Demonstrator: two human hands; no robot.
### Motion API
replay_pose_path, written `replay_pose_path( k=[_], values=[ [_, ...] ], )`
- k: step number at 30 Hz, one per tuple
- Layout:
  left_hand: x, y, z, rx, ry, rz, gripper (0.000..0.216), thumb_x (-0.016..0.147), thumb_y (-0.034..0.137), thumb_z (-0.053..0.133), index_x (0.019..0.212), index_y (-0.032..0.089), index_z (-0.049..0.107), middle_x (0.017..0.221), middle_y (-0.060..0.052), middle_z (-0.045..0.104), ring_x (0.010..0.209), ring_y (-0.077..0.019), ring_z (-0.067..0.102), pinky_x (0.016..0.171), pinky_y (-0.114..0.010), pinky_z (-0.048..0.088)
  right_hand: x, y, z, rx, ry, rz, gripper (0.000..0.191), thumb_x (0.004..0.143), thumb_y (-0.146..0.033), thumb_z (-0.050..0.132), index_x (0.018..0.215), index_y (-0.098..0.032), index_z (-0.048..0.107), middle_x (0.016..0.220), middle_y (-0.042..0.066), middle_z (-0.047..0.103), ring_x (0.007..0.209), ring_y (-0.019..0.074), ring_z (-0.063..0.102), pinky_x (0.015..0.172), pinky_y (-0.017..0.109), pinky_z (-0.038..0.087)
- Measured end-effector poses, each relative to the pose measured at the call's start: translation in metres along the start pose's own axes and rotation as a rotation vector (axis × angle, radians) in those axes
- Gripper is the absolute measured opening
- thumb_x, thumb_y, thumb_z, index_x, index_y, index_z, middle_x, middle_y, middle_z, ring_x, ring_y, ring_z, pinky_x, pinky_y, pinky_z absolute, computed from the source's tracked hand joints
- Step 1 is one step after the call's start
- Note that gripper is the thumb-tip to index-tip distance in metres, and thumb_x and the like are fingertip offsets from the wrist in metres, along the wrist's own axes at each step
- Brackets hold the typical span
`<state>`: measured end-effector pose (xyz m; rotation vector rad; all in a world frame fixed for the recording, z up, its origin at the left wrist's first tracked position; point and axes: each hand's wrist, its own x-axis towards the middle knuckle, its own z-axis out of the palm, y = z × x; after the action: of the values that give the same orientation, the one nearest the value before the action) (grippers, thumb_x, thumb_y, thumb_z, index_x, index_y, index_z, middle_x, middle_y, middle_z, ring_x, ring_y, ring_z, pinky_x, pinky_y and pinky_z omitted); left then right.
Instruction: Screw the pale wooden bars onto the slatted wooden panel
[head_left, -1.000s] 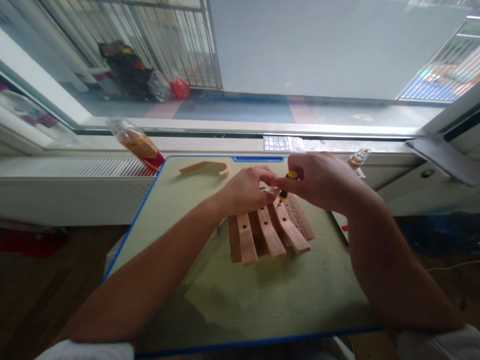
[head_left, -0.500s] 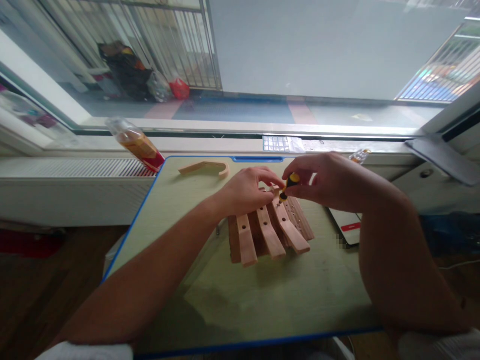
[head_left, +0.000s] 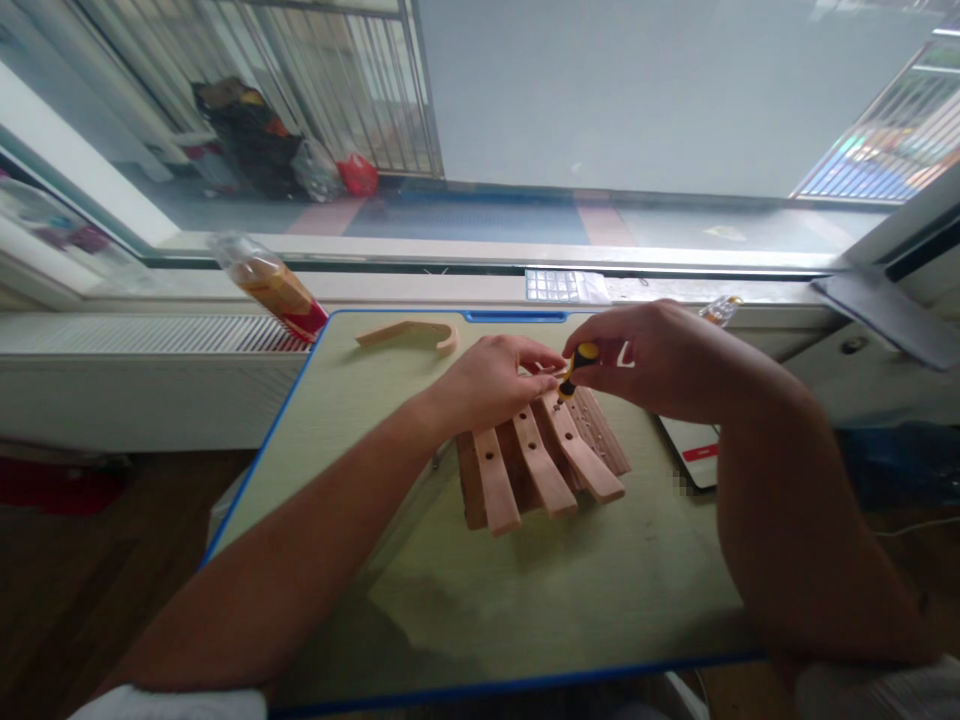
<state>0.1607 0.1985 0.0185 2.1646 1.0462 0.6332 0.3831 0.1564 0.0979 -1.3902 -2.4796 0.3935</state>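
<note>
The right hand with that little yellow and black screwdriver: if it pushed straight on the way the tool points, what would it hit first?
The right hand aims the screwdriver down and slightly left, so it would probably first meet the wooden slats directly beneath its tip. The left hand sits close beside that spot, though depth is hard to judge.

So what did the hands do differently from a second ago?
The right hand opened out: a second ago it curled tightly over the small yellow and black screwdriver, now only its fingers pinch the handle, and its forearm swung out to the right, uncovering a white card on the table. The left hand kept pinching above the wooden slats, which hardly moved.
</note>
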Motion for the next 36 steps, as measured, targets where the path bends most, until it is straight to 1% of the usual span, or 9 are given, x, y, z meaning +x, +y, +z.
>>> replay_pose_path(
  k=[10,15,20,26,29,33,36],
  values=[
    [0.001,-0.002,0.001,0.009,-0.020,0.009,0.032,0.094,0.029,0.071,0.122,0.027,0.085,0.119,-0.003,0.086,0.107,-0.0224,0.080,0.098,-0.036,0.059,0.000,0.000,0.002,0.005,-0.005,-0.002,0.021,0.094,-0.035,0.072,0.106,-0.023,0.084,0.086,0.001,0.078,0.073,0.0155,0.063,0.067,0.030,0.045],
    [0.001,-0.003,0.003,0.007,-0.009,0.015,0.031,0.094,0.030,0.070,0.121,0.026,0.085,0.117,-0.004,0.086,0.105,-0.0221,0.080,0.098,-0.036,0.060,0.000,0.000,0.003,-0.005,0.005,-0.003,0.023,0.095,-0.037,0.071,0.106,-0.022,0.083,0.083,0.001,0.077,0.071,0.0154,0.063,0.067,0.030,0.045],
    [0.001,-0.002,0.004,0.020,0.005,0.021,0.031,0.091,0.031,0.072,0.118,0.025,0.086,0.112,-0.005,0.087,0.100,-0.0223,0.080,0.093,-0.035,0.062,0.002,0.003,0.004,-0.066,0.007,0.046,0.028,0.096,-0.045,0.068,0.101,-0.021,0.081,0.081,0.002,0.075,0.068,0.0157,0.059,0.065,0.032,0.041],
    [0.000,0.000,0.003,0.033,-0.001,0.015,0.037,0.087,0.025,0.071,0.121,0.025,0.086,0.115,-0.005,0.086,0.104,-0.0227,0.080,0.094,-0.034,0.063,0.003,0.001,0.004,-0.146,0.010,0.117,0.035,0.095,-0.056,0.066,0.088,-0.024,0.075,0.074,0.002,0.069,0.065,0.0160,0.053,0.063,0.033,0.034],
    [0.000,0.000,0.004,0.037,0.001,0.020,0.038,0.087,0.025,0.069,0.121,0.024,0.086,0.115,-0.005,0.086,0.103,-0.0225,0.080,0.095,-0.034,0.062,0.001,-0.003,0.003,-0.204,0.008,0.147,0.035,0.095,-0.059,0.066,0.085,-0.026,0.074,0.073,0.001,0.066,0.062,0.0159,0.048,0.061,0.033,0.030],
    [0.001,0.000,0.003,0.053,-0.005,0.026,0.037,0.087,0.024,0.067,0.118,0.024,0.086,0.113,-0.005,0.086,0.101,-0.0224,0.079,0.096,-0.035,0.061,0.002,-0.009,0.007,-0.235,0.068,0.180,0.035,0.092,-0.059,0.069,0.081,-0.026,0.070,0.070,0.000,0.065,0.061,0.0157,0.044,0.060,0.033,0.027],
    [0.000,0.001,0.002,0.074,-0.009,0.030,0.035,0.087,0.023,0.067,0.116,0.025,0.087,0.111,-0.005,0.086,0.101,-0.0232,0.078,0.096,-0.036,0.060,0.007,-0.013,0.013,-0.243,0.118,0.220,0.042,0.091,-0.064,0.068,0.077,-0.025,0.067,0.066,0.001,0.062,0.059,0.0160,0.043,0.060,0.033,0.025]
  ],
)
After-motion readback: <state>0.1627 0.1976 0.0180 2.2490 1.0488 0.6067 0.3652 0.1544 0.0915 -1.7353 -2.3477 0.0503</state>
